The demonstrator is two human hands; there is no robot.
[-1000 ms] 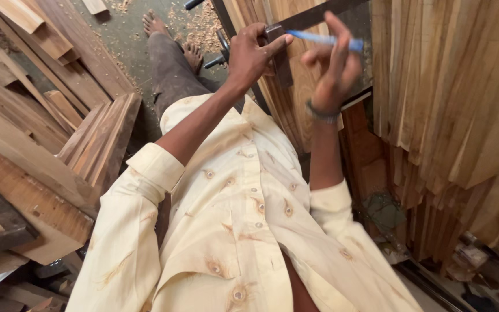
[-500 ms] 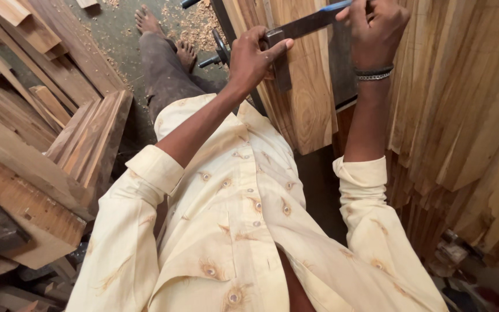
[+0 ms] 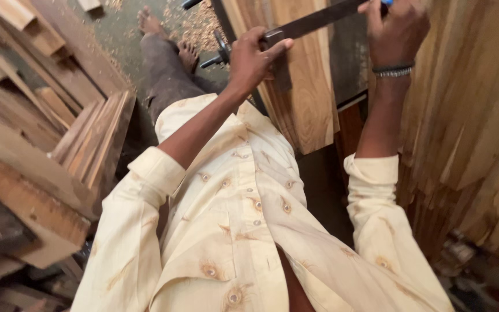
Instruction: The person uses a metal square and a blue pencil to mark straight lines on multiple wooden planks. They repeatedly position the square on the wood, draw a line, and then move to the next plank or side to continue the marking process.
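Observation:
My left hand (image 3: 253, 56) grips the stock of a metal try square (image 3: 304, 26) and presses it against the edge of an upright wooden plank (image 3: 302, 92). The square's dark blade lies across the plank's face toward the right. My right hand (image 3: 394, 29) is closed on a blue pen (image 3: 386, 2) at the blade's far end, near the top edge of the view. Only the pen's tip end shows above my fingers. A bracelet sits on my right wrist.
Stacks of upright planks (image 3: 469, 115) stand close on the right. More boards (image 3: 41, 144) are piled on the left. My bare feet (image 3: 168, 34) stand on a floor strewn with wood shavings (image 3: 200, 23). A dark metal clamp handle (image 3: 215, 55) sticks out beside the plank.
My right hand has swung up and to the right with the pen, from in front of the plank to the far end of the square's blade. My left hand has stayed on the square.

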